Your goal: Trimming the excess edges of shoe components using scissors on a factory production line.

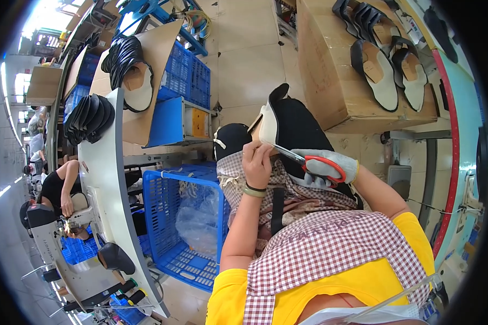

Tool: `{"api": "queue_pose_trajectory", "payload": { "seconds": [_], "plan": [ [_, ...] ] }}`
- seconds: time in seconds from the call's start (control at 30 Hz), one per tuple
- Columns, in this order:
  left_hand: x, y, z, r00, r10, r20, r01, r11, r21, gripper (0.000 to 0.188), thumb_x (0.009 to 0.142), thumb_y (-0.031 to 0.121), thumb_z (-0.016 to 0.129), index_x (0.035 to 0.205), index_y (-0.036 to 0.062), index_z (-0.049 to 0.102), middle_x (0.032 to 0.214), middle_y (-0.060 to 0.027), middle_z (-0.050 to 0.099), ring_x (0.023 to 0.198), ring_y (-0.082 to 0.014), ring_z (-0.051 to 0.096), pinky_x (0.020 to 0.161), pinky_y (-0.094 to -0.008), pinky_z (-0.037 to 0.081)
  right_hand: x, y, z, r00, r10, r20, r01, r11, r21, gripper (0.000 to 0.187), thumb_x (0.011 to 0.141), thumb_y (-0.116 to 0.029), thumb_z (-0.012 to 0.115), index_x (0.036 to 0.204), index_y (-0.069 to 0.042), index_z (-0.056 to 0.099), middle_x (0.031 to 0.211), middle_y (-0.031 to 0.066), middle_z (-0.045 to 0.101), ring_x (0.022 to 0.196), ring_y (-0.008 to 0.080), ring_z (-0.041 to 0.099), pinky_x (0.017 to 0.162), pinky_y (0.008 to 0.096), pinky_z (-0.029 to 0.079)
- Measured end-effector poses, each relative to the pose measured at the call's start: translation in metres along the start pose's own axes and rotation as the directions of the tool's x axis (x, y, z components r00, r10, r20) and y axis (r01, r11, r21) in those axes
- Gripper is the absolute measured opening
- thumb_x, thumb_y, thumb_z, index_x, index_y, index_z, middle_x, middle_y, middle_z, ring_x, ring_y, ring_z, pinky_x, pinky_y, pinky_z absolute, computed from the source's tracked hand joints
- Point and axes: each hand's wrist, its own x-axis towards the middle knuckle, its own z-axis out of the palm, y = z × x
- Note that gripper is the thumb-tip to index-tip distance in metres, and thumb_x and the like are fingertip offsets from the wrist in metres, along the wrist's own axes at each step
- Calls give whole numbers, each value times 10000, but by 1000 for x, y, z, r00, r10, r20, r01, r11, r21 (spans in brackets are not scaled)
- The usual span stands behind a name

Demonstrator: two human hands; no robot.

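Note:
A black shoe upper with a cream lining (268, 125) lies over my lap, its tip pointing away from me. My left hand (256, 161), bare and with bands at the wrist, pinches the near edge of this upper. In my right hand (337, 163), which wears a pale grey glove, is a pair of scissors with red handles (315, 158). Their blades reach left to the upper's edge, close to my left fingertips. Whether the blade tips are apart is hard to make out.
To my left stands a blue plastic crate (185, 265) holding clear plastic bags. Beyond it, a pale table (106, 179) carries stacked black pieces (89, 118) and a sewing machine (73, 271), where another person works. Boxes at far left and right (331, 81) bear more shoe uppers (375, 76).

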Motion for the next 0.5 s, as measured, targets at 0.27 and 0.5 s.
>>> {"api": "queue_pose_trajectory", "payload": {
  "seconds": [0.27,0.5],
  "plan": [
    [-1,-1,1,999,-28,-20,28,1000,3,110,741,-53,649,836,-11,613,877,-122,560,791,-280,547,679,-356,454,4,0,4,999,-52,-12,52,998,-27,658,902,-393,598,1434,-100,345,733,-21,552,531,40,483,469,181,421],
    [-1,0,3,998,-54,-36,53,998,-17,108,747,-49,652,840,-11,612,867,-125,558,775,-279,545,671,-352,452,15,4,13,999,-22,-25,27,963,269,643,903,-343,615,1437,-120,336,765,-39,502,605,42,500,462,157,399]
  ]
}}
